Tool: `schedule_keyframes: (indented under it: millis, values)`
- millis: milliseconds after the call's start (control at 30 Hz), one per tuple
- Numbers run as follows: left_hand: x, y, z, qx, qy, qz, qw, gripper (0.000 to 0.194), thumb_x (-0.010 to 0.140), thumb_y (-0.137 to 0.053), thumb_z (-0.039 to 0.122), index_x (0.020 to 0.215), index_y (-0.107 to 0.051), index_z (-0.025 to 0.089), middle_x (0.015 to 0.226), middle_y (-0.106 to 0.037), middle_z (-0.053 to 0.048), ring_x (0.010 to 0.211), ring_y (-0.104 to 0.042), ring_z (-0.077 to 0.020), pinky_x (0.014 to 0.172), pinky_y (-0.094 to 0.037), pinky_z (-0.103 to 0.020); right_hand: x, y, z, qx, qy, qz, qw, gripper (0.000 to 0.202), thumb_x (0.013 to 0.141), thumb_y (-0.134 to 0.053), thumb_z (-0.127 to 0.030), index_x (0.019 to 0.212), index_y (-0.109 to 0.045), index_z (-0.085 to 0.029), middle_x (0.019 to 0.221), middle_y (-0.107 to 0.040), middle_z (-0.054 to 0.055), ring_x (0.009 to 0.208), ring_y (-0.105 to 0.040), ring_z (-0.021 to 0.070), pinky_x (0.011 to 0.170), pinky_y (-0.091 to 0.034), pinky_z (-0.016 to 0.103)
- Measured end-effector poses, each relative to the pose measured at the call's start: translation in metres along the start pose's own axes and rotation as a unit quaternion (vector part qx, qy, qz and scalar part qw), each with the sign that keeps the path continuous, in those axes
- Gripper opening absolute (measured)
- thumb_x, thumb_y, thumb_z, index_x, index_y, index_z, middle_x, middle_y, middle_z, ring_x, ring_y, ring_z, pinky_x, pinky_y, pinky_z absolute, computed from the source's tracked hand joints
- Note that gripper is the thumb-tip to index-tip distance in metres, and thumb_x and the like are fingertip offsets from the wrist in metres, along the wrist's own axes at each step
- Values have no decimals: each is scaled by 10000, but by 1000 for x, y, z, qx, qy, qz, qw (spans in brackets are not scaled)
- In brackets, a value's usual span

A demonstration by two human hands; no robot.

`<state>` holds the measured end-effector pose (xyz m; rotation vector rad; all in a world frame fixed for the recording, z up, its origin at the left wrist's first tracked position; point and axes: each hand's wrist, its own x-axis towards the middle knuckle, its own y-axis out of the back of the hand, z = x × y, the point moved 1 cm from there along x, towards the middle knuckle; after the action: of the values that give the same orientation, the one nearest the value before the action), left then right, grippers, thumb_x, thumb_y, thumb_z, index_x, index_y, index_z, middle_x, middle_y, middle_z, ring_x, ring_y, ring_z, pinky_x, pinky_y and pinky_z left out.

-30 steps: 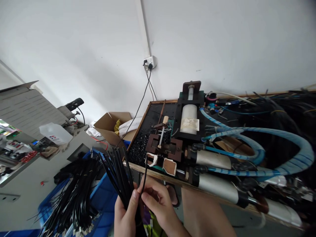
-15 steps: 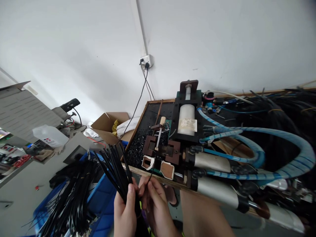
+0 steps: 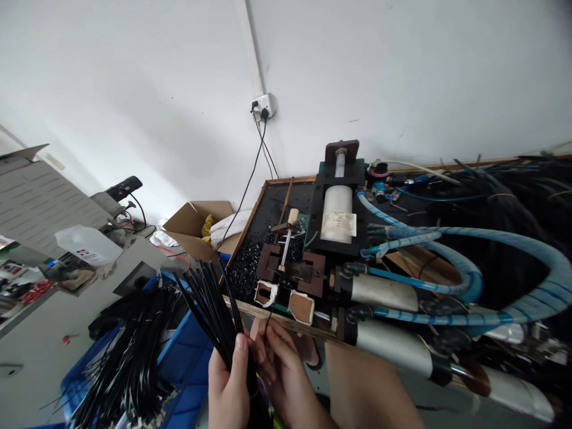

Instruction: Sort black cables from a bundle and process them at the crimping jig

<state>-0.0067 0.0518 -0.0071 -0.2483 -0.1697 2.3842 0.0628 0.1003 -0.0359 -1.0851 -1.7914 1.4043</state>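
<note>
A bundle of black cables (image 3: pixel 217 307) is gripped in my left hand (image 3: pixel 230 378), its free ends fanned up and to the left. Close beside it, my right hand (image 3: pixel 281 363) pinches a single thin black cable (image 3: pixel 269 319) that points up toward the machine's front. Both hands are just below the wooden edge of the bench. Above them sits a pneumatic machine with brown metal jaws (image 3: pixel 292 271) and two pads (image 3: pixel 301 307) edged in white. Little black cut pieces (image 3: pixel 243 262) are scattered left of the jaws.
On the left, a blue bin (image 3: pixel 183 363) holds more black cables (image 3: pixel 138 351). Behind it stand an open cardboard box (image 3: pixel 181 229) and a translucent plastic jug (image 3: pixel 87 244). Silver cylinders (image 3: pixel 388 345) and blue-wrapped hoses (image 3: pixel 536 280) extend to the right.
The view has shifted slightly. Both hands stay close together, the left on the bundle and the right on the single cable, with only small finger movement.
</note>
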Motion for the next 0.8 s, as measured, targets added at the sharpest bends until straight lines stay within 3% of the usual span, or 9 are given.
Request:
schedule_keyframes:
  millis: [200, 400, 500, 700, 800]
  values:
    - [-7, -6, 3, 4, -12, 15, 1000, 555, 696, -987, 690, 915, -892, 189, 950, -871, -81, 900, -808, -250, 788, -651, -269, 0, -4, -4, 4, -2, -6, 1000, 375, 909, -914, -384, 692, -710, -157, 598, -615, -35, 425, -247, 39, 445, -239, 176]
    - [3, 11, -7, -14, 22, -54, 998, 523, 717, -1022, 588, 1037, -918, 188, 950, -880, -88, 955, -819, -255, 851, -651, -257, -3, -6, -6, 19, -4, 7, 1000, 306, 860, -960, -385, 748, -778, -165, 560, -630, -43, 386, -232, 24, 414, -184, 163]
    - [5, 18, -11, -8, 20, -56, 998, 497, 747, -1017, 553, 1079, -919, 196, 1009, -892, -93, 1006, -820, -257, 875, -647, -246, -6, -4, -6, 33, -12, 38, 999, 285, 810, -1001, -384, 785, -803, -181, 543, -633, -55, 382, -168, 22, 390, -146, 162]
    - [2, 15, -7, 15, 3, -50, 999, 511, 742, -1014, 567, 1082, -920, 197, 1023, -889, -98, 1008, -827, -290, 875, -664, -294, -4, -8, -9, 31, -10, 17, 999, 340, 827, -982, -380, 682, -760, -167, 505, -596, -55, 387, -266, 25, 441, -307, 152]
    - [3, 15, -6, 7, 15, -43, 999, 530, 724, -1027, 561, 1095, -917, 198, 1045, -889, -103, 1049, -825, -301, 886, -664, -295, -5, -7, -9, 33, -18, 45, 998, 321, 785, -1010, -385, 724, -770, -182, 506, -586, -70, 387, -245, 24, 442, -326, 148]
